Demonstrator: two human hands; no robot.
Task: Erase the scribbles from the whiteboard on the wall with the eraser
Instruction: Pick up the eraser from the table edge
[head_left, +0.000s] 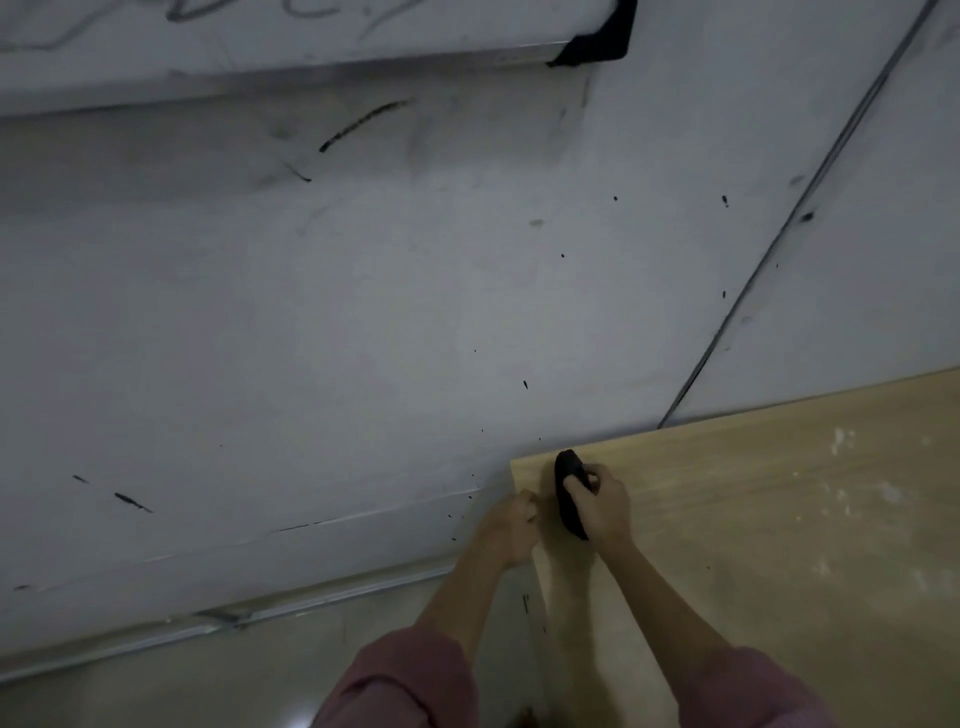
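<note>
The whiteboard (311, 26) hangs at the top left of the head view, with grey scribbles (208, 10) across it and a black corner bracket (597, 36). A black eraser (567, 493) rests on the near left corner of a wooden table (779, 519). My right hand (600, 501) is closed around the eraser from the right. My left hand (514, 525) hovers just left of the table corner, fingers curled, with nothing visible in it.
The white wall (363, 312) below the board carries black streaks and spots. A dark vertical seam (779, 234) runs down the wall on the right. A metal strip (208, 623) lines the wall's base above a glossy floor (260, 686).
</note>
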